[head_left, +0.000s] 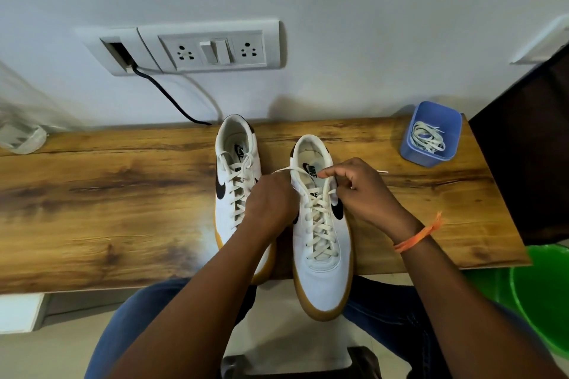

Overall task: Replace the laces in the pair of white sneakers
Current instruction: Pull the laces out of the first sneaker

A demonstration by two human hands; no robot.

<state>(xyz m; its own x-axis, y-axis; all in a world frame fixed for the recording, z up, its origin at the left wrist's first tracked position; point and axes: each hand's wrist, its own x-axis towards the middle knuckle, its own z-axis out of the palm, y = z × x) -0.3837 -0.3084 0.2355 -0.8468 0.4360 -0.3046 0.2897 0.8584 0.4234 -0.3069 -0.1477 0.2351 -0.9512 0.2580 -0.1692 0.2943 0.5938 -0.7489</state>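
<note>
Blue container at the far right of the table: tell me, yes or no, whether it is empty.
No: the blue container holds a loose bundle of white laces lying inside it.

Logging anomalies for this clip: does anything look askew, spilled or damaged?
One thing: the right sneaker sticks out past the wooden shelf's front edge at the toe, so it could tip. The left sneaker reaches the edge too. Spare laces lie inside the blue tub, unspilled.

Two sneakers (237, 191) (320, 234), two hands (271, 203) (366, 194), one blue container (431, 134), one lace bundle (428, 137).
</note>
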